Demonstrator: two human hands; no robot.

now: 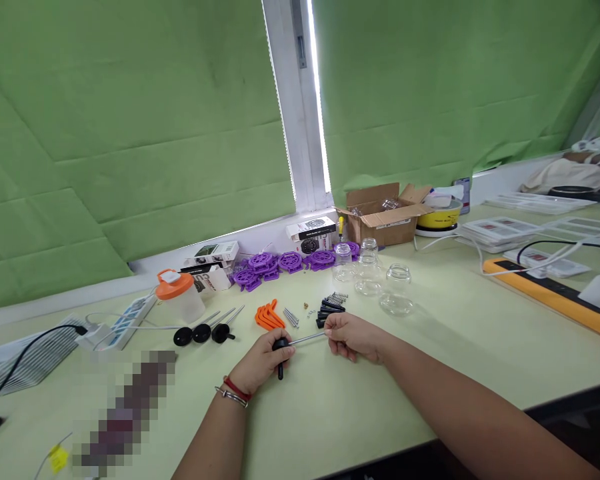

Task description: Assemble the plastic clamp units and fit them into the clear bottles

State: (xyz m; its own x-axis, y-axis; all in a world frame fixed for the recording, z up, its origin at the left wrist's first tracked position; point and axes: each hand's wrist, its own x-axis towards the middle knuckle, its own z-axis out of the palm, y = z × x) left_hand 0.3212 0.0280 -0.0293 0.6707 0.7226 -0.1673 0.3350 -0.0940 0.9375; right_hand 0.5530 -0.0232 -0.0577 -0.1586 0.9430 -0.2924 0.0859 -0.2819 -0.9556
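Observation:
My left hand (266, 360) is closed round a black lid piece (281, 344) with a thin metal rod (307, 339) sticking out to the right. The fingers of my right hand (349, 337) are pinched at the rod's far end; anything small between them is hidden. Just behind my hands lie orange handles (269, 315), metal pins (291, 317), black cylindrical parts (331, 308) and springs (338, 297). Several black lids with rods (201, 333) rest left of the orange handles.
Glass jars (397, 291) stand at the right, beyond my right hand. Purple wheel-shaped parts (291, 262) line the back, near an open cardboard box (387, 217). An orange-lidded container (180, 297) and a power strip (133, 321) are at the left.

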